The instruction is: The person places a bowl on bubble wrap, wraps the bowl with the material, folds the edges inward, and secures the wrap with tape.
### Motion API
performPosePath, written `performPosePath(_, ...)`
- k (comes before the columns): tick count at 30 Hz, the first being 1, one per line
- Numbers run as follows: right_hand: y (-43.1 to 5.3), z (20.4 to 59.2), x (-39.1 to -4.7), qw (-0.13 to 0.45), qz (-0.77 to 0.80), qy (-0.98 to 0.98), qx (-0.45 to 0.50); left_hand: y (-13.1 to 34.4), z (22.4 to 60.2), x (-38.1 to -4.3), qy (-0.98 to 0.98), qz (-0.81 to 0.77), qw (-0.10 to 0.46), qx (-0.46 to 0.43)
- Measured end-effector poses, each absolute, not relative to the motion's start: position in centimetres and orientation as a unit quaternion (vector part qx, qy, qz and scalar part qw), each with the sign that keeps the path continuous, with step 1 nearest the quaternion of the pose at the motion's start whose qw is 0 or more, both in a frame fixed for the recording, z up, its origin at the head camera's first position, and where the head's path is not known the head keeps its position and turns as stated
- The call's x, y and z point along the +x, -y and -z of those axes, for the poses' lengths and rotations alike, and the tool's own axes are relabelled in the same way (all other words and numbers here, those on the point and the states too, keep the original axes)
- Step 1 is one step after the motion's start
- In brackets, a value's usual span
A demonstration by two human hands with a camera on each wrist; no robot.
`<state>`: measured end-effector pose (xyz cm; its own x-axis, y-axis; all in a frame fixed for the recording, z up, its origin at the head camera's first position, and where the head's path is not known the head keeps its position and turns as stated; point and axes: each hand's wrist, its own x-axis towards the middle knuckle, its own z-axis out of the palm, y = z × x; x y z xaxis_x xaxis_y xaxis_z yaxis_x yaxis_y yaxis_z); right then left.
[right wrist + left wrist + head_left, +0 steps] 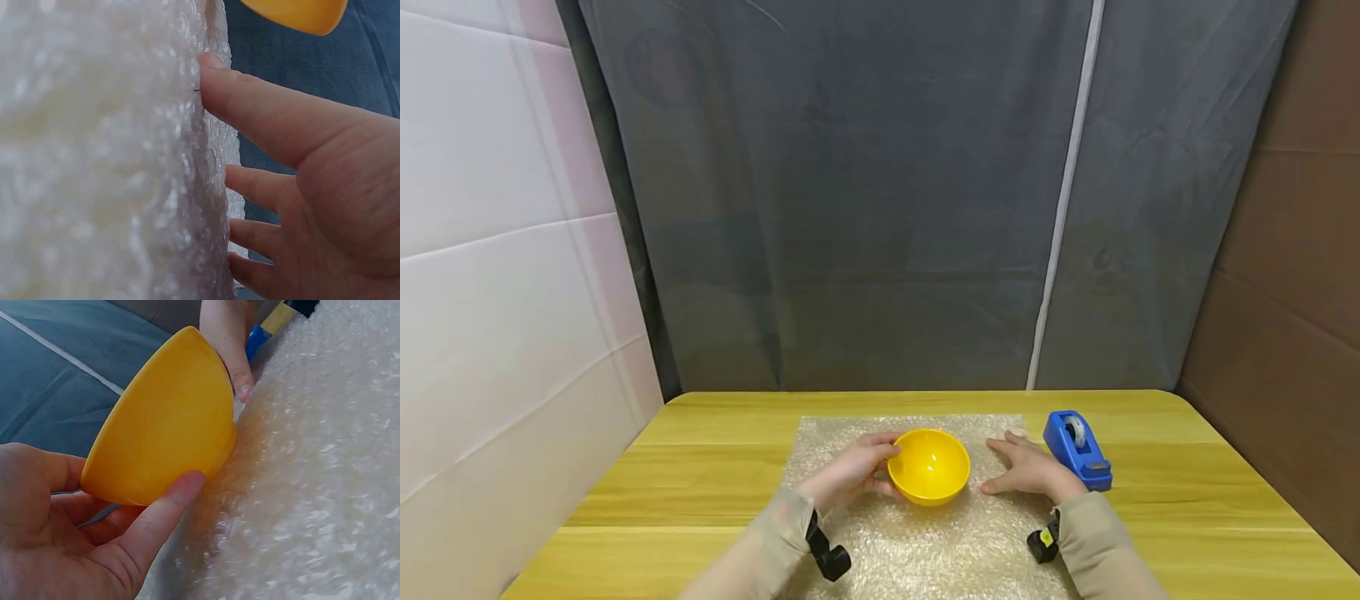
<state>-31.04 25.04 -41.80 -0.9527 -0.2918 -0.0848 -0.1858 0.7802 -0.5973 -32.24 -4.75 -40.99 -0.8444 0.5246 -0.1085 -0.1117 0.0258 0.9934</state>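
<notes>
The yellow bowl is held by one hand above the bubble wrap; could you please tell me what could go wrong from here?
The yellow bowl might slip or tip, because only the left hand grips it, at one side, and the right hand is apart from it.

The bubble wrap might shift if the right hand, whose fingertips appear to touch it, moves sideways.

The blue tape dispenser could be knocked, since it stands close beside the right hand.
</notes>
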Motion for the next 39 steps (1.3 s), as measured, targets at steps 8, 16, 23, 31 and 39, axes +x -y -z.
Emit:
performPosePath(8, -25.0, 41.7, -30.9, 0.085, 0.311, -0.938, -0.125, 4.2, 41.8, -32.2, -0.662, -0.691, 0.247, 0.15)
performPosePath(16, -24.9, 41.7, -30.8, 0.08, 0.303, -0.942, -0.122, 4.6, 42.0, -32.1, -0.658, -0.698, 0.242, 0.148)
performPosePath(23, -25.1, 41.9, -31.0, 0.082, 0.302, -0.942, -0.12, 4.7, 42.3, -32.1, -0.658, -0.7, 0.238, 0.143)
performPosePath(31, -25.3, 41.5, -31.1, 0.087, 0.303, -0.939, -0.138, 5.1, 42.3, -32.3, -0.653, -0.707, 0.23, 0.145)
performPosePath(39, -26.1, 40.5, -31.5, 0.108, 0.298, -0.936, -0.149, 4.7, 42.8, -31.8, -0.644, -0.719, 0.223, 0.134)
